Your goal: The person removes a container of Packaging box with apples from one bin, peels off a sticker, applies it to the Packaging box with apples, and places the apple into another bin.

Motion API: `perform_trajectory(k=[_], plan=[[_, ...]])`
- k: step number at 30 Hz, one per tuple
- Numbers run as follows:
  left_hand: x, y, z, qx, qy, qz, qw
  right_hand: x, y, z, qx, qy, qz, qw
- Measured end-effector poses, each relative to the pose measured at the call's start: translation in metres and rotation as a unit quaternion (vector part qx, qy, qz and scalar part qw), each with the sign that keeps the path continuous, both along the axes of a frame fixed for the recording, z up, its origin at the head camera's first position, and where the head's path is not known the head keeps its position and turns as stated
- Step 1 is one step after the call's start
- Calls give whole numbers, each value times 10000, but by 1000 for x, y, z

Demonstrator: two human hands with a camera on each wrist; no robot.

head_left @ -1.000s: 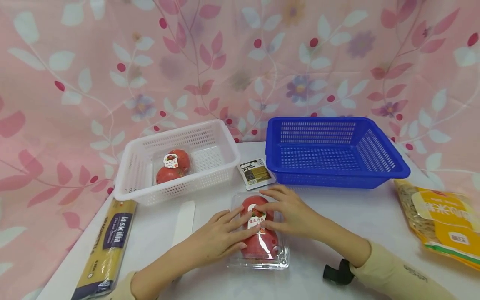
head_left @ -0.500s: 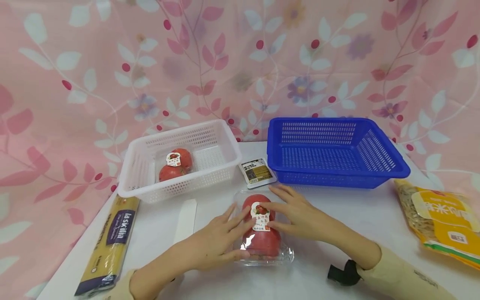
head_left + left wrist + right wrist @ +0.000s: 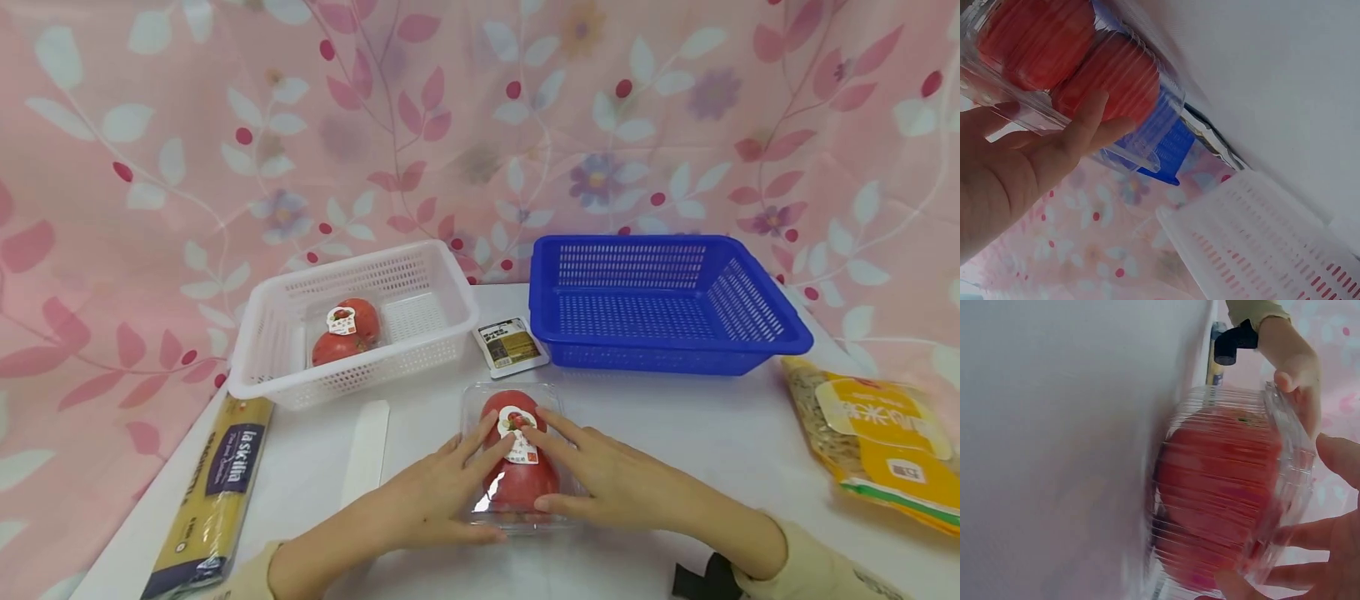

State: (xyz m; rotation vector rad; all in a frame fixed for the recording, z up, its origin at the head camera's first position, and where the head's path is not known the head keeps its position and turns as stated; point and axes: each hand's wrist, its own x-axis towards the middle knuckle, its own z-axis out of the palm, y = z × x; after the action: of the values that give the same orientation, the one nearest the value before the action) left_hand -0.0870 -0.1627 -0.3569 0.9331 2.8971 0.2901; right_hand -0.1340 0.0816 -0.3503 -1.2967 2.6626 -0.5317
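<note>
A clear plastic clamshell box (image 3: 553,398) with red tomatoes (image 3: 517,490) and a white label lies on the table in front of me. My left hand (image 3: 429,500) lies along its left side, fingers extended over the lid. From the other side my right hand (image 3: 626,483) rests on the lid, fingertips near the label. In the left wrist view, straight fingers of the left hand (image 3: 1035,159) touch the box (image 3: 1169,103) near its lid edge. The right wrist view shows the right hand (image 3: 1329,540) with spread fingers against the lid side of the box (image 3: 1229,397).
A white basket (image 3: 405,367) holding another tomato box (image 3: 347,332) stands back left; a blue basket (image 3: 667,358) stands back right. Between them lies a flat sachet (image 3: 512,346). Spaghetti (image 3: 213,492) and a white strip (image 3: 366,446) lie left, a yellow bag (image 3: 877,442) right.
Both hands have shifted on the lid, the right hand lower and toward me. The left thumb has moved down to the box's near edge. The box has shifted slightly.
</note>
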Motion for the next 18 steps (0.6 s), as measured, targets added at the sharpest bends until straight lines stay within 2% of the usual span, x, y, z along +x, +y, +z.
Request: perform_trajectory(k=[8, 12, 18], plan=[[0, 15, -9, -133, 514, 99, 9985, 8, -5, -12, 23, 329, 19, 9995], [0, 19, -9, -89, 584, 244, 9980, 8, -5, -13, -120, 461, -22, 9989], [2, 19, -9, 125, 517, 409, 9977, 8, -8, -15, -479, 137, 71, 9987]])
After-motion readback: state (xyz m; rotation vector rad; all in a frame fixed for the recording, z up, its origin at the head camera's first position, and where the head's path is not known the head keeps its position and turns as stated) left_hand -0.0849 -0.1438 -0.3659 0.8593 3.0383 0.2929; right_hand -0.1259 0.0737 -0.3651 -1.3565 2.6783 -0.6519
